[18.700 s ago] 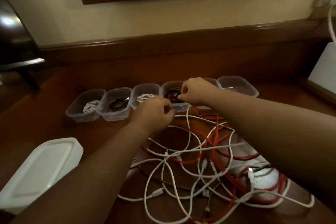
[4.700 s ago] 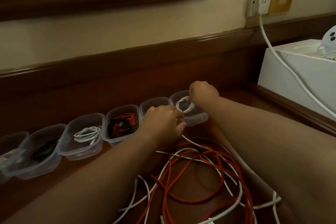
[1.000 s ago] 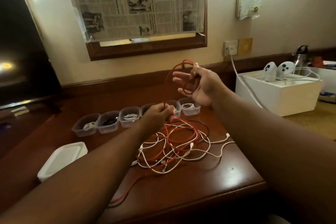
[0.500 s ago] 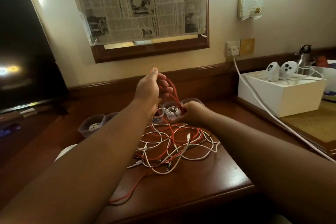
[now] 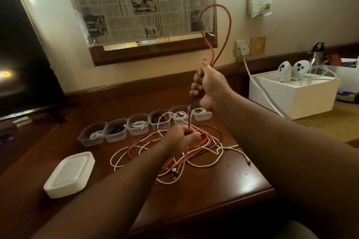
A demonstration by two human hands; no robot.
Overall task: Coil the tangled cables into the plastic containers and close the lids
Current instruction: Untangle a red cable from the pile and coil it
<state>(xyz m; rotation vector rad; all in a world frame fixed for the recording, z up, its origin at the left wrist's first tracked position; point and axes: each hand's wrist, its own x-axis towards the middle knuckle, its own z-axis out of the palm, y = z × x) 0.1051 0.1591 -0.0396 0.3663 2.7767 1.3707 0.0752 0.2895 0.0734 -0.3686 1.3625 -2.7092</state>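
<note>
Looping above right hand — taut red cable.

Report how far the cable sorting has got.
Done: all six containers in the row along the desk hold a coiled cable. In hand: the right hand holds a raised loop of the red cable, and the left hand grips the same cable down at the tangle. Left: the white, red and dark cables in that pile, and every lid, since the lid stack sits unused and the containers are open.

Red cable loops upward at frame center. White and red cables lie tangled below. Six open containers form a row; stacked lids sit lower left.
</note>
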